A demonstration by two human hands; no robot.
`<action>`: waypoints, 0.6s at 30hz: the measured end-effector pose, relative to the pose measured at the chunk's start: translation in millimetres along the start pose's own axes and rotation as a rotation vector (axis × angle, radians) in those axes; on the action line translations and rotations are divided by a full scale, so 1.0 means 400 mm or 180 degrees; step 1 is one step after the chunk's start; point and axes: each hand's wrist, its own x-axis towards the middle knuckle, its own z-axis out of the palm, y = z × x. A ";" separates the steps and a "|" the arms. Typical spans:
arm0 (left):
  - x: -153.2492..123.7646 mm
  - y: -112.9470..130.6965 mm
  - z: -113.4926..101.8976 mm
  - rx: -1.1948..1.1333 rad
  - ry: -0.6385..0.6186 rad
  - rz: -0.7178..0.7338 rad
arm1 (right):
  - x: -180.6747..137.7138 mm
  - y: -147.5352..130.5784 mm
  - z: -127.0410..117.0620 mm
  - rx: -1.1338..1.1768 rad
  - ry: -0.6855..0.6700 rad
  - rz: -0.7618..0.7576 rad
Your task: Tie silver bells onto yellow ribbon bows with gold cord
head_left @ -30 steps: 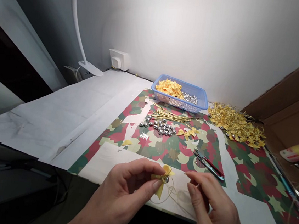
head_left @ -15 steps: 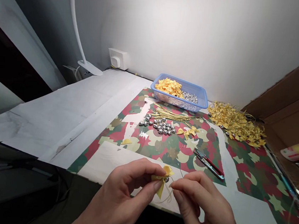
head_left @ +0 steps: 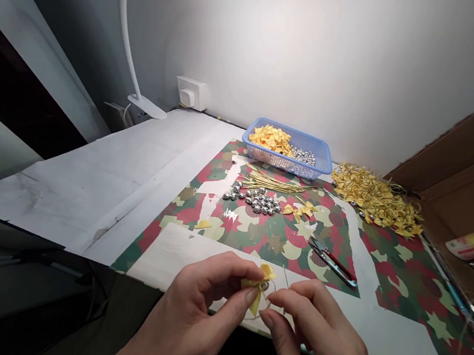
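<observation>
Near the bench [head_left: 92, 185] edge, left hand [head_left: 202, 304] pinches the yellow bow [head_left: 260, 280]; right hand [head_left: 314, 329] has moved in, grip closed on its cord [head_left: 285, 276].

We find the desk [head_left: 93, 179] bare on the left; snips [head_left: 332, 261], beads [head_left: 258, 200] and basket [head_left: 287, 148] obstruct ahead.

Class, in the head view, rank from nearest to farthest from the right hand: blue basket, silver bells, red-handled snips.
1. Red-handled snips, just beyond the right hand.
2. Silver bells, mid-mat, leftward.
3. Blue basket, by the wall.
</observation>
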 end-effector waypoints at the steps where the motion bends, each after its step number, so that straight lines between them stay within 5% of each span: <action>1: 0.000 0.000 0.000 -0.0014 -0.0008 -0.0012 | 0.000 -0.002 0.002 -0.0044 0.0012 -0.0003; 11: 0.002 0.006 0.002 -0.0053 0.0013 0.0063 | 0.006 -0.005 0.024 0.0034 0.0123 -0.0024; 18: 0.013 -0.014 0.005 0.0701 0.0326 0.0546 | 0.011 0.000 0.024 0.1414 -0.0232 0.0941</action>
